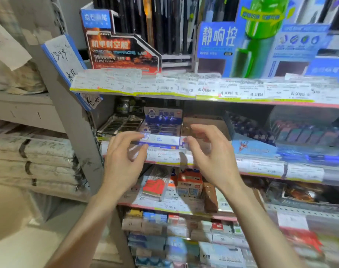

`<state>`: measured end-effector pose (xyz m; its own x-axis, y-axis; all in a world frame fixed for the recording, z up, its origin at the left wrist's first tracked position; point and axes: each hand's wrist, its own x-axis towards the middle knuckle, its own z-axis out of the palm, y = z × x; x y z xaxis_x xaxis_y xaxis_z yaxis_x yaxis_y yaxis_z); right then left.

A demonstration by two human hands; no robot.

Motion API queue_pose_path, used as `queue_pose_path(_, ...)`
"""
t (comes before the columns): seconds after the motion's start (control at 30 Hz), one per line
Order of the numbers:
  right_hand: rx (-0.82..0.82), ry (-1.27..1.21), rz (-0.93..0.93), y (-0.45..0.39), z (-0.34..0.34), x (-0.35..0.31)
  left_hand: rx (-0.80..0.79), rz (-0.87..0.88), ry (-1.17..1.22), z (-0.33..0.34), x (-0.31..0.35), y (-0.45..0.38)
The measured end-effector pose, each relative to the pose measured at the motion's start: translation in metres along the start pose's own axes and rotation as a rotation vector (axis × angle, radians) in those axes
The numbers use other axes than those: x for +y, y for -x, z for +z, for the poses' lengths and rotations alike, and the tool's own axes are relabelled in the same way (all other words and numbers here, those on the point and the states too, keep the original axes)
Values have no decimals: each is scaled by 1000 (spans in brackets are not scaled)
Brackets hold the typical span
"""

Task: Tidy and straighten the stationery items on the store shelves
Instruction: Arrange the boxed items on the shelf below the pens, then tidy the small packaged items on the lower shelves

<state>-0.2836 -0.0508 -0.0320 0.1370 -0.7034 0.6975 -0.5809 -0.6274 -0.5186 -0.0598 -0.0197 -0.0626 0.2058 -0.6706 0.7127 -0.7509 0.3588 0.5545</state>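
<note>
Both hands raised before a blue-and-white display box on the middle shelf.

Left hand (pixel 124 157) and right hand (pixel 209 149) hovering either side of the box (pixel 161 130), each grip apart, fingers loosely curved, holding nothing. Box near the shelf's (pixel 261 169) left end, between a dark tray (pixel 118 124) and a brown carton (pixel 205 122); contact unclear through blur.

- A grey metal shelf upright (pixel 72 105) stands at the left edge of the display.
- A handwritten paper note (pixel 63 57) backed in blue is stuck on that upright, tilted.
- Stacks of wrapped paper bundles (pixel 35 159) lie on the neighbouring rack to the left.
- More pale wrapped bundles (pixel 25 78) rest on the ledge above them.
</note>
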Motion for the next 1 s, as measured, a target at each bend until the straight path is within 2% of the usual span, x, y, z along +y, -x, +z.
queue_pose_path(0.1,30,-170,122,46,-4,6,-29,-227,136,5,20,30)
queue_pose_path(0.27,-70,-272,467,117,10,24,-105,-564,317,22,37,83)
queue_pose_path(0.33,-36,-243,462,142,16,31,-142,-656,345,27,28,99)
queue_pose_path(0.4,-36,-218,519,162,21,36,-187,-681,308,29,15,110)
queue_pose_path(0.5,-116,-188,702,176,28,37,-269,-607,245,29,-13,121)
queue_pose_path(0.57,-127,-158,739,176,33,30,-317,-604,228,29,-31,121)
queue_pose_path(0.7,-160,-86,716,158,62,22,-362,-762,289,32,-63,115)
queue_pose_path(0.8,-221,-45,766,138,95,28,-315,-899,437,40,-83,113)
queue_pose_path(0.9,-305,-115,872,125,126,34,-346,-965,469,55,-97,102)
queue_pose_path(1.0,-315,-200,961,120,145,39,-353,-943,431,63,-108,98)
